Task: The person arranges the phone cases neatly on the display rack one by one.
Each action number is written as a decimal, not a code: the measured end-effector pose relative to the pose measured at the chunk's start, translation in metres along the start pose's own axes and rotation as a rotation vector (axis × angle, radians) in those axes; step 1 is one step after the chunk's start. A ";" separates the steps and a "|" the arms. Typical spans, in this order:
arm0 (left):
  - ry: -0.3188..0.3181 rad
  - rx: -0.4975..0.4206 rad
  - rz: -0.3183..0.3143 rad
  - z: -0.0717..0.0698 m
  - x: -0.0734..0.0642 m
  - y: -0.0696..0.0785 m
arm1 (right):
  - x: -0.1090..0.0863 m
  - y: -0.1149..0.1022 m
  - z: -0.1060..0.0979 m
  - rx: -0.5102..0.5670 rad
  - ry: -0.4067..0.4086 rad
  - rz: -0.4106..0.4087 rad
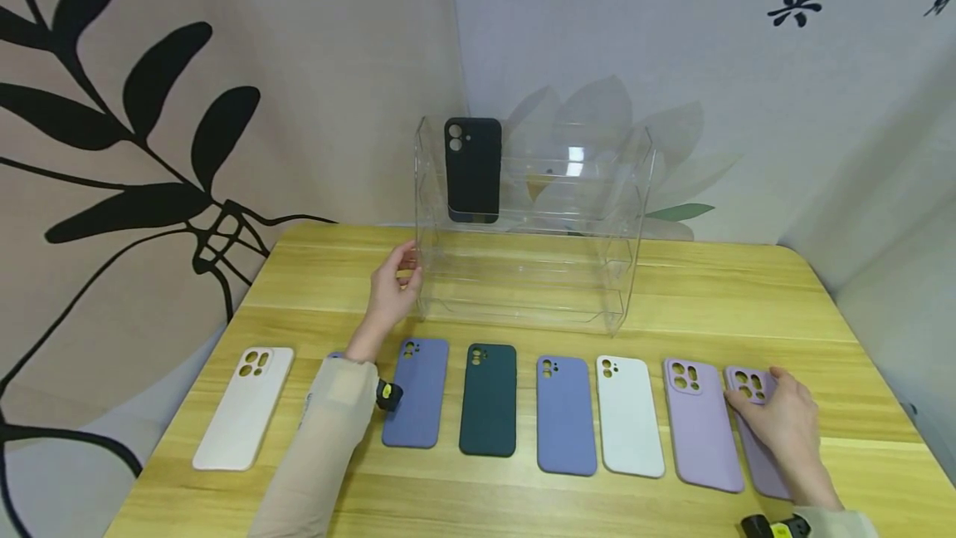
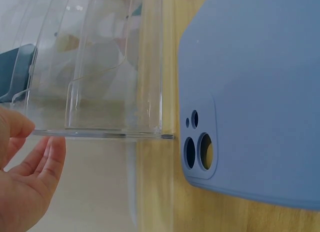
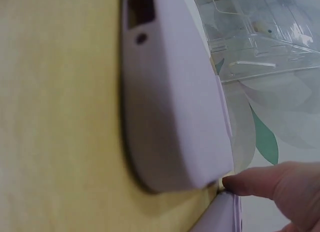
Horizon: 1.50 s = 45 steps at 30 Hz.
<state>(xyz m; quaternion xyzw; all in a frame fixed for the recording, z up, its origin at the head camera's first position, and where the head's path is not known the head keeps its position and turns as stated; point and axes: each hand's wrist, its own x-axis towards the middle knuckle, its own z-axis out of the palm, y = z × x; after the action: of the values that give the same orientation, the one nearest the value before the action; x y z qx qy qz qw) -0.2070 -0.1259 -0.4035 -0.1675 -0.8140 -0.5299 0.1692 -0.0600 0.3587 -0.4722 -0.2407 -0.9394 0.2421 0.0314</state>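
My left hand [image 1: 393, 289] pinches the left side panel of a clear acrylic display rack [image 1: 635, 247]; in the left wrist view the thumb and fingers [image 2: 52, 159] lie on either side of that panel. A black phone case [image 1: 474, 173] stands in the rack's upper left. At the right end of a row, my right hand [image 1: 793, 426] grips the upper part of a lilac phone case [image 1: 760, 459] lying on the table. In the right wrist view the thumb [image 3: 255, 181] touches its edge; the other fingers are mostly out of sight.
Along the table [image 1: 717, 305] lie a white case [image 1: 243, 409], blue cases [image 1: 415, 405] [image 1: 567, 418], a dark green case [image 1: 488, 401], another white case [image 1: 631, 418] and a second lilac case [image 1: 702, 430]. My left forearm mostly hides another case. A patterned wall stands behind.
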 end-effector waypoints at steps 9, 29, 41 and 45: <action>0.004 -0.009 -0.014 0.000 0.001 0.000 | 0.006 0.001 -0.001 -0.030 -0.005 -0.014; 0.021 0.002 -0.014 0.007 0.006 -0.044 | 0.007 -0.011 -0.015 0.029 0.101 -0.078; 0.019 -0.015 -0.015 0.003 0.003 -0.017 | 0.006 -0.039 -0.020 0.100 0.164 -0.222; 0.015 -0.008 -0.012 0.004 0.003 -0.016 | 0.008 -0.050 -0.021 0.105 0.164 -0.245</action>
<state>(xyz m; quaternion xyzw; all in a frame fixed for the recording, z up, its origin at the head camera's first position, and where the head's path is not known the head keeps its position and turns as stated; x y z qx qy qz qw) -0.2173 -0.1286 -0.4167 -0.1592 -0.8115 -0.5356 0.1711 -0.0852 0.3328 -0.4309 -0.1410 -0.9422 0.2646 0.1497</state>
